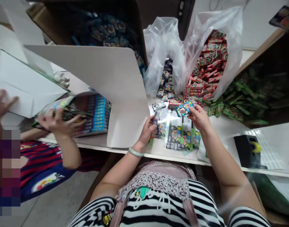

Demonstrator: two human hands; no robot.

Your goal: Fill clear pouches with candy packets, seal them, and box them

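Note:
My left hand (147, 130) is closed on the left edge of a clear plastic bag (175, 134) lying on the white table (229, 129); colourful packets show inside it. My right hand (199, 117) pinches a small blue and red packet (183, 108) just above the top of that bag. A pale green bangle sits on my left wrist. Loose packets (161, 104) lie on the table just beyond the bag.
Two clear sacks stand behind, one with dark packets (167, 80), one with red packets (209, 67). Green packets (239, 101) pile at right. A black tape dispenser (250, 151) is at right front. A white board (111, 82) stands left. Another person's hand (60, 123) touches a printed box.

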